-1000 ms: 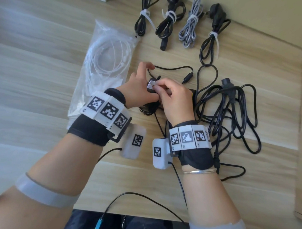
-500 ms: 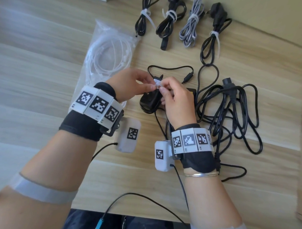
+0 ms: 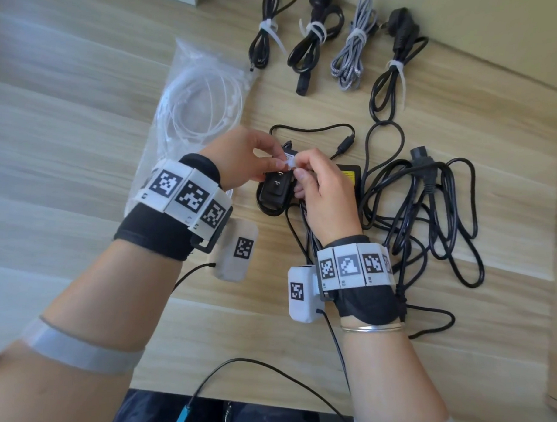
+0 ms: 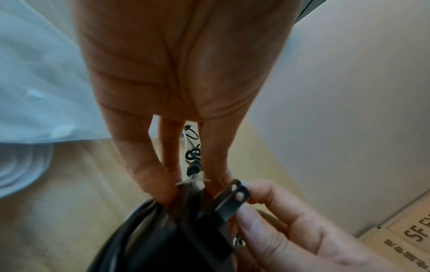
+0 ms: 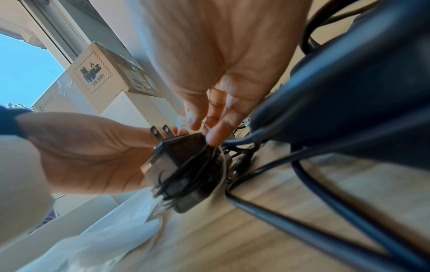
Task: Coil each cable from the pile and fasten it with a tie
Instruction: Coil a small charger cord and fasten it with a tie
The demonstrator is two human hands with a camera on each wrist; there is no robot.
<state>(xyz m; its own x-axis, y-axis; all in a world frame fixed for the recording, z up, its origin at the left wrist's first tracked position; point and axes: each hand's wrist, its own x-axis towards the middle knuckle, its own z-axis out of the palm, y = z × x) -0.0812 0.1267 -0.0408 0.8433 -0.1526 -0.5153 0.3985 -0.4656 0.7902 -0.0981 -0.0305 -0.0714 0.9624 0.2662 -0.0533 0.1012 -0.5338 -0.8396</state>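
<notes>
Your fingertips (image 3: 280, 163) now meet over the black adapter (image 3: 276, 191): a second ago your left hand (image 3: 238, 160) had its forefinger raised, and it has since closed to pinch the white tie (image 3: 290, 163) opposite your right hand (image 3: 322, 193), which pinches the other end. That suggests the tie is being threaded shut around the coiled thin cable (its loops look gathered against the adapter). Both wrists hover just above the table (image 3: 85, 109), palms angled inward; the loose cable pile (image 3: 428, 213) lies just right
</notes>
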